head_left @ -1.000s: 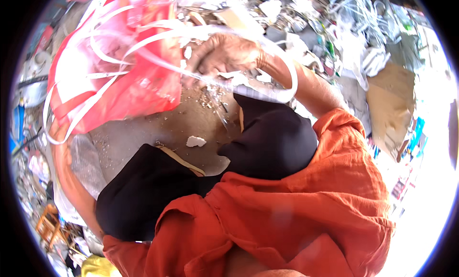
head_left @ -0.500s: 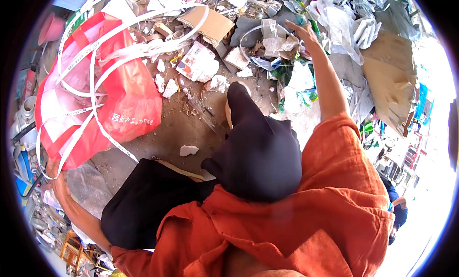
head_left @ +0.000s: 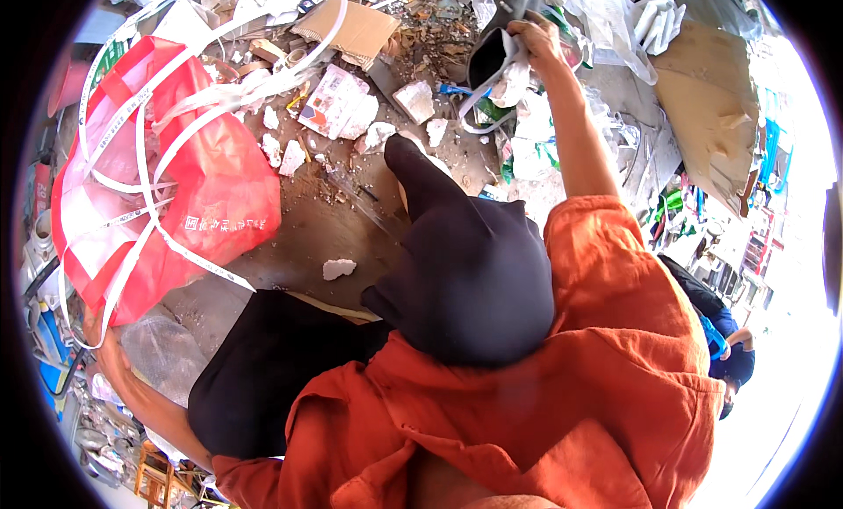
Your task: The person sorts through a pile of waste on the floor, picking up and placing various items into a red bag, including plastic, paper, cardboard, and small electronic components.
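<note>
We list: one dark grey hollow piece (head_left: 493, 56), pinched in the fingers of the right hand (head_left: 539, 40), lying just left of them; long axis far to near, black open end pointing nearward and slightly left. One red bag (head_left: 226, 188), well left of those fingers, beside the nearer left hand (head_left: 109, 349), whose fingers are hidden; their grip we cannot tell.

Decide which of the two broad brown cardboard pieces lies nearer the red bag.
The smaller piece, at top centre, left of the right hand; the other, larger piece lies right of that hand, farther from the red bag.
</note>
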Demonstrator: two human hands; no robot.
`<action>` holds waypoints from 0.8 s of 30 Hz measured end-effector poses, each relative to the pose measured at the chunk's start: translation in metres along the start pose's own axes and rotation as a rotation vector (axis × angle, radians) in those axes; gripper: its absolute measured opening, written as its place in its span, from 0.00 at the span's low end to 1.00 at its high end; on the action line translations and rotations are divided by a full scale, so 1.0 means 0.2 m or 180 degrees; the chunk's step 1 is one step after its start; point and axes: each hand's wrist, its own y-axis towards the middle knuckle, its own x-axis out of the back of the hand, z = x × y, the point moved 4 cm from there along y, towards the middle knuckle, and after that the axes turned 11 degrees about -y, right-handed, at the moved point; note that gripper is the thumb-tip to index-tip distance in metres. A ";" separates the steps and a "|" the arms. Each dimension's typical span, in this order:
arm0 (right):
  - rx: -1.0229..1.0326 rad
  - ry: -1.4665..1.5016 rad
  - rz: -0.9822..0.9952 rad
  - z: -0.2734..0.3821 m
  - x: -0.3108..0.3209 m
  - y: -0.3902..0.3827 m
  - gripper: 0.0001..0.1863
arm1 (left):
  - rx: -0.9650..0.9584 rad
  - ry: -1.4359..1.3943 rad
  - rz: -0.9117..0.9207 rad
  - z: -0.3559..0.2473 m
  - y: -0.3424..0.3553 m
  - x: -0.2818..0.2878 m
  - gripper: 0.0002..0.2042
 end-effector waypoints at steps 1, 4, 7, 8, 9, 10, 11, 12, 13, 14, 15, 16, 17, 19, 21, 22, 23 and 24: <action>0.0097 0.0435 0.0077 0.01 0.08 -0.05 0.22 | 0.0003 0.0054 -0.0017 -0.01 -0.01 0.01 0.21; 0.0870 -0.0216 0.0178 0.02 0.48 -0.16 0.25 | -0.0007 0.0065 0.0102 0.00 0.05 -0.03 0.21; 0.0711 -0.0663 -0.0189 -0.13 0.58 -0.30 0.28 | -0.0002 0.0139 0.0066 0.00 0.05 0.00 0.21; 0.0318 -0.0493 -0.0232 -0.23 0.59 -0.35 0.30 | -0.0008 0.0149 0.0057 0.00 0.05 0.00 0.21; 0.0199 -0.0594 -0.0110 -0.40 0.64 -0.36 0.31 | -0.0016 0.0151 0.0096 0.00 0.06 0.00 0.21; 0.0075 -0.0693 0.0018 -0.56 0.67 -0.37 0.33 | -0.0017 0.0156 0.0133 0.01 0.08 -0.01 0.21; -0.0047 -0.1605 -0.0346 -0.60 0.62 -0.43 0.41 | -0.0018 0.0182 0.0118 0.01 0.08 0.00 0.21; -0.0170 -0.2519 -0.0730 -0.63 0.59 -0.53 0.50 | -0.0015 0.0201 0.0113 0.01 0.08 0.01 0.21; -0.0620 -0.2159 -0.0939 -0.74 0.59 -0.57 0.55 | -0.0017 0.0205 0.0118 0.00 0.08 0.00 0.21; -0.1073 -0.1792 -0.1135 -0.86 0.57 -0.61 0.61 | -0.0021 0.0229 0.0118 -0.01 0.08 0.01 0.21; -0.1544 -0.1033 -0.1208 -0.98 0.55 -0.64 0.59 | -0.0012 0.0245 0.0143 -0.01 0.09 0.01 0.21; -0.1996 -0.0259 -0.1271 -1.07 0.54 -0.67 0.58 | -0.0008 0.0245 0.0149 -0.01 0.10 0.01 0.21; -0.1973 0.0345 -0.1308 -1.09 0.53 -0.65 0.47 | 0.0001 0.0243 0.0142 0.00 0.10 0.02 0.21; -0.2120 0.1156 -0.0856 -1.10 0.54 -0.62 0.35 | 0.0016 0.0278 0.0124 0.00 0.11 0.03 0.21; -0.2376 0.1404 -0.0008 -1.14 0.60 -0.56 0.29 | 0.0014 0.0277 0.0122 0.01 0.10 0.04 0.20; -0.2459 0.1438 0.0335 -1.17 0.62 -0.53 0.26 | 0.0007 0.0277 0.0142 0.01 0.11 0.03 0.20; -0.2204 0.0948 -0.0242 -1.07 0.54 -0.51 0.20 | 0.0009 0.0293 0.0127 0.01 0.11 0.03 0.20; -0.1923 0.0459 -0.0830 -0.99 0.52 -0.51 0.15 | 0.0006 0.0300 0.0124 0.01 0.11 0.03 0.20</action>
